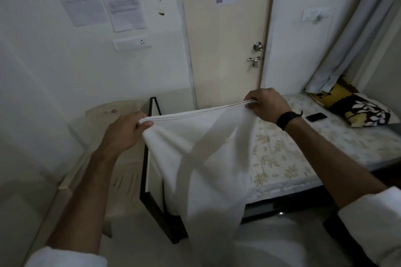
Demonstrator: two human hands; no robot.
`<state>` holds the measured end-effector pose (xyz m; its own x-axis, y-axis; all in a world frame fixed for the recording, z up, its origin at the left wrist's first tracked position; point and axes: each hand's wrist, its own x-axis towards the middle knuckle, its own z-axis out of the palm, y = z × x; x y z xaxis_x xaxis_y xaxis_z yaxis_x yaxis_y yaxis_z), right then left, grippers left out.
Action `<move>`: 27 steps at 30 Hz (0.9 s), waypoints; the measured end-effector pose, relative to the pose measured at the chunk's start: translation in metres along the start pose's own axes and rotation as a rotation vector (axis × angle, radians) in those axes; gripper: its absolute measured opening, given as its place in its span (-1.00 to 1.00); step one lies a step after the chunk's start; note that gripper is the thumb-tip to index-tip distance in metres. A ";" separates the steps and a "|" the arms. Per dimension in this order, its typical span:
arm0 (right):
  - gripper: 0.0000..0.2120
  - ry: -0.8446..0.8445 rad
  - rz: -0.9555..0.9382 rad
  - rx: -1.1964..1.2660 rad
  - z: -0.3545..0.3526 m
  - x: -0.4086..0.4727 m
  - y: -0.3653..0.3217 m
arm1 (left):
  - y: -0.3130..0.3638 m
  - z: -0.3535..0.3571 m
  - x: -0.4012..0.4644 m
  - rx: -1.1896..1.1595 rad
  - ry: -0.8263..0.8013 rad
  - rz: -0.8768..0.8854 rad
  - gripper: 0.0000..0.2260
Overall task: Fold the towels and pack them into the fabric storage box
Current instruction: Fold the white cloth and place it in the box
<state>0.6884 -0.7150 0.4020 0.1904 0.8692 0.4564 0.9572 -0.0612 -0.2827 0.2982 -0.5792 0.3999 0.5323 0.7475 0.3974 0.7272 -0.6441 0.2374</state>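
A white towel (201, 158) hangs in the air in front of me, stretched along its top edge between both hands. My left hand (125, 131) pinches the towel's left top corner. My right hand (267, 102), with a black band on the wrist, pinches the right top corner, a little higher and farther away. The towel's lower part droops down past the bed's edge toward my lap. No fabric storage box is in view.
A bed (303, 154) with a leaf-patterned sheet lies to the right, with a black phone (316, 117) and a patterned pillow (355, 108) on it. Its black frame (149, 158) stands behind the towel. A cream plastic chair (121, 171) is on the left, a closed door (227, 50) ahead.
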 end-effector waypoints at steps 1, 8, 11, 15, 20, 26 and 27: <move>-0.91 0.031 0.011 -0.008 0.000 -0.006 0.000 | 0.001 0.001 -0.003 0.002 0.000 0.007 -0.76; -0.89 0.185 0.012 -0.090 0.005 -0.029 -0.006 | 0.007 0.003 -0.014 -0.013 0.046 -0.056 -0.77; -0.90 0.262 0.018 -0.074 0.008 -0.032 -0.012 | 0.006 0.001 -0.014 0.023 0.098 -0.080 -0.79; -0.89 0.240 -0.006 -0.081 0.014 -0.017 -0.007 | -0.002 0.003 -0.001 0.037 0.072 -0.089 -0.79; -0.89 0.234 -0.046 -0.106 0.020 0.030 0.004 | -0.013 0.006 0.043 0.048 0.088 -0.067 -0.74; -0.87 0.183 -0.062 -0.088 0.039 0.099 0.036 | -0.020 0.021 0.113 0.077 0.088 -0.113 -0.75; -0.87 0.173 -0.059 -0.089 0.043 0.112 0.043 | -0.021 0.027 0.129 0.077 0.086 -0.129 -0.76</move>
<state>0.7419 -0.5987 0.4045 0.1607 0.7755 0.6106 0.9819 -0.0624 -0.1790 0.3631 -0.4651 0.4218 0.3957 0.8041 0.4436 0.8199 -0.5269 0.2238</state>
